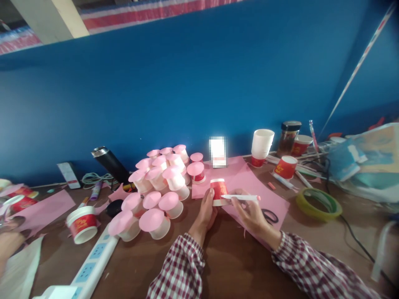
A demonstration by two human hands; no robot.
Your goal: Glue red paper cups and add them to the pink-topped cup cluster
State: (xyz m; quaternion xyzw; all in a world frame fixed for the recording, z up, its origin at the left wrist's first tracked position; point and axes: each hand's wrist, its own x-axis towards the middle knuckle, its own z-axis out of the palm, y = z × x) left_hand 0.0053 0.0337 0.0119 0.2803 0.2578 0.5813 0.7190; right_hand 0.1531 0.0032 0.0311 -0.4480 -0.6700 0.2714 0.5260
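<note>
A red paper cup [218, 189] with a white rim is upside down in my left hand [204, 211], whose fingers wrap round its left side. My right hand [252, 214] is closed on a white marker pen [243, 197], its tip end against or just beside the cup's right side. Under both hands lies a sheet of pink paper [232, 174]. The dark handles of a pair of scissors [270, 216] show partly behind my right wrist. To the left stand several paper cups topped with pink paper discs [155, 220].
A power strip [96, 253] lies front left, near a stack of cups [82, 224]. Behind it leans a black flask [110, 164]. At right are a tape roll [318, 203], stacked cups [262, 143] and a jar [288, 139]. Another person's hand [11, 245] is at far left.
</note>
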